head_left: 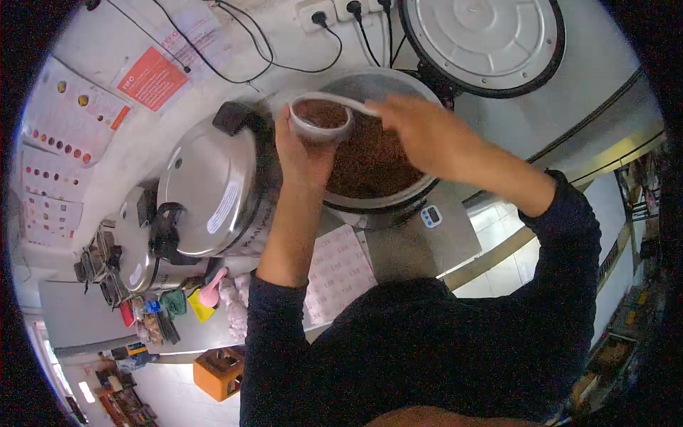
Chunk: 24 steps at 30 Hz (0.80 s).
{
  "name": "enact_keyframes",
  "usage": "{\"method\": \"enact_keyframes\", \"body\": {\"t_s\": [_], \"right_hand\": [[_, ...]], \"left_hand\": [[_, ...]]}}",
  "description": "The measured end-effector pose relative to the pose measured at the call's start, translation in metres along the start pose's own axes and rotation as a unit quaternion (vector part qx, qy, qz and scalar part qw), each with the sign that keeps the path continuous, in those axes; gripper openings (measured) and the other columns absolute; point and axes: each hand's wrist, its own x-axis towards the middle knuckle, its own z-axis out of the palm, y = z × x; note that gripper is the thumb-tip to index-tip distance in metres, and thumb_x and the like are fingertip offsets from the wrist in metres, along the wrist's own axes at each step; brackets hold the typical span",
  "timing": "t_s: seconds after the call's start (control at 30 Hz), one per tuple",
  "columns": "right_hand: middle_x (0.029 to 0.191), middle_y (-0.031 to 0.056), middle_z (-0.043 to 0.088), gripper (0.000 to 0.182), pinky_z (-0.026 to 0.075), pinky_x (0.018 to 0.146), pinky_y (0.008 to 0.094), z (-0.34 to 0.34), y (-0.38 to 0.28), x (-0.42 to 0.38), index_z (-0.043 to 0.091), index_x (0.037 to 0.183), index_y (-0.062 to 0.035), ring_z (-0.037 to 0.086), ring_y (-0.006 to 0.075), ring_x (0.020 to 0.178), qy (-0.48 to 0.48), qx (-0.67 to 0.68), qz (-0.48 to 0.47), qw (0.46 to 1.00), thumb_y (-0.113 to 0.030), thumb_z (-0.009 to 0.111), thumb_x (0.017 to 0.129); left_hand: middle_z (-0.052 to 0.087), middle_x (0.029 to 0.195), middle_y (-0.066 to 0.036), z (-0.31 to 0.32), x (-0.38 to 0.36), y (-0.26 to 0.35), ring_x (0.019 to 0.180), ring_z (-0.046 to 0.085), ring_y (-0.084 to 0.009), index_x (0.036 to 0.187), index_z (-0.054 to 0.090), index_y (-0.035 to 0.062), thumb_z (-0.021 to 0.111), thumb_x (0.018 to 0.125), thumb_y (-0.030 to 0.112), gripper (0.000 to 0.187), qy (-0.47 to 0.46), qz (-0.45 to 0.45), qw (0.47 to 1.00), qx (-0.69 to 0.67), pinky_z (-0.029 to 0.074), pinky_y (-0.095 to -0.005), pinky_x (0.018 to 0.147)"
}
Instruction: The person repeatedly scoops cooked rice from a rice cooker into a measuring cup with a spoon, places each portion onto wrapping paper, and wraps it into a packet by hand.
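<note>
My left hand (307, 158) is wrapped round a small translucent plastic tub (320, 133) with a white rim, holding it over the left side of a large round cooker pot (425, 191). Dark brown, granular food shows inside the tub. The same brown food (373, 160) fills the lower part of the pot. My right hand (420, 135), smeared by motion, is closed on a slim white utensil handle (359, 105) that reaches across to the tub's rim. Its far end is hard to make out.
The pot's round lid (487, 39) stands raised behind it. Left are a steel pressure cooker (203, 185) and another cooker (135, 245). A timer (430, 216), pink printed sheet (338, 274) and pink scoop (211, 290) lie nearby. Plugs (320, 18) and cables hang on the wall.
</note>
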Motion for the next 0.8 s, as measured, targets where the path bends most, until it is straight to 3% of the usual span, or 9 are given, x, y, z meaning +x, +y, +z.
{"method": "enact_keyframes", "body": {"t_s": [0.07,0.17,0.2,0.37,0.43,0.53,0.63,0.7,0.8], "right_hand": [[0.082,0.0169,0.064,0.017,0.051,0.07,0.0461,-0.006,-0.004,0.011,0.064,0.099,-0.0054,0.063,0.0349,0.077,0.087,0.009,0.059,0.994,-0.013,0.054,0.089],[0.075,0.0157,0.063,0.019,0.049,0.065,0.0453,0.011,0.019,0.026,0.064,0.091,-0.0036,0.063,0.034,0.072,-0.042,0.346,0.216,0.912,-0.019,0.054,0.091],[0.069,0.0004,0.054,0.032,0.041,0.051,0.0256,0.024,0.024,0.028,0.062,0.098,-0.004,0.051,0.0063,0.059,-0.089,0.315,0.198,0.924,-0.031,0.046,0.101],[0.069,0.0023,0.056,0.027,0.044,0.058,0.0294,0.035,0.043,0.056,0.063,0.102,-0.0063,0.053,0.0108,0.06,0.092,0.151,0.091,0.98,-0.029,0.048,0.1],[0.073,0.0069,0.061,0.025,0.047,0.062,0.0326,0.023,0.055,0.078,0.064,0.105,-0.0066,0.057,0.0148,0.064,0.052,0.103,0.104,0.988,-0.026,0.051,0.098],[0.082,0.0139,0.067,0.024,0.051,0.069,0.0395,0.066,0.095,0.092,0.066,0.106,-0.0058,0.065,0.0247,0.074,-0.151,-0.012,0.074,0.986,-0.024,0.054,0.095],[0.101,0.0181,0.07,0.025,0.053,0.082,0.0474,0.138,0.104,0.095,0.07,0.104,-0.0058,0.067,0.036,0.095,-0.284,-0.2,0.088,0.934,-0.018,0.053,0.092],[0.099,0.0206,0.07,0.025,0.056,0.076,0.048,0.176,0.091,0.096,0.071,0.102,-0.0034,0.068,0.0381,0.093,-0.276,-0.167,0.099,0.941,-0.017,0.055,0.089],[0.092,0.0213,0.07,0.024,0.056,0.073,0.0507,0.186,0.048,0.1,0.072,0.096,-0.0039,0.069,0.0398,0.087,-0.248,-0.112,0.058,0.96,-0.019,0.057,0.085]], "left_hand": [[0.06,0.118,-0.015,-0.002,-0.002,0.004,0.114,0.056,-0.0321,0.123,0.053,0.0043,0.037,0.099,0.039,0.045,-0.013,0.005,1.0,-0.011,0.045,-0.0513,0.098],[0.058,0.126,-0.017,0.004,-0.011,0.012,0.117,0.056,-0.0368,0.126,0.054,0.0047,0.036,0.097,0.042,0.05,-0.038,0.0,0.998,-0.046,0.044,-0.0549,0.101],[0.059,0.126,-0.017,0.001,-0.012,0.018,0.119,0.055,-0.0361,0.124,0.056,0.0034,0.035,0.097,0.042,0.052,-0.082,0.006,0.996,-0.043,0.043,-0.0542,0.102],[0.063,0.119,-0.014,-0.017,-0.03,0.042,0.116,0.056,-0.0329,0.121,0.057,0.0033,0.039,0.096,0.044,0.051,-0.053,0.015,0.998,-0.024,0.04,-0.0526,0.103],[0.063,0.118,-0.015,-0.032,-0.042,0.054,0.112,0.059,-0.03,0.121,0.056,0.0027,0.051,0.093,0.031,0.04,-0.087,0.095,0.99,0.048,0.046,-0.0505,0.097],[0.063,0.117,-0.016,-0.041,-0.068,0.065,0.106,0.063,-0.0264,0.119,0.056,0.0013,0.062,0.087,0.009,0.033,-0.032,0.223,0.941,0.254,0.052,-0.0459,0.092],[0.062,0.116,-0.017,-0.046,-0.106,0.068,0.101,0.065,-0.0242,0.118,0.055,-0.0003,0.064,0.08,-0.01,0.04,0.117,0.286,0.779,0.546,0.055,-0.0421,0.089],[0.059,0.123,-0.018,-0.053,-0.131,0.068,0.107,0.063,-0.0269,0.12,0.054,0.0009,0.062,0.088,0.002,0.033,0.13,0.293,0.773,0.548,0.054,-0.0453,0.091],[0.056,0.129,-0.018,-0.094,-0.145,0.066,0.116,0.057,-0.0303,0.124,0.053,0.0029,0.056,0.096,0.025,0.036,0.071,0.179,0.966,0.173,0.048,-0.0505,0.097]]}}
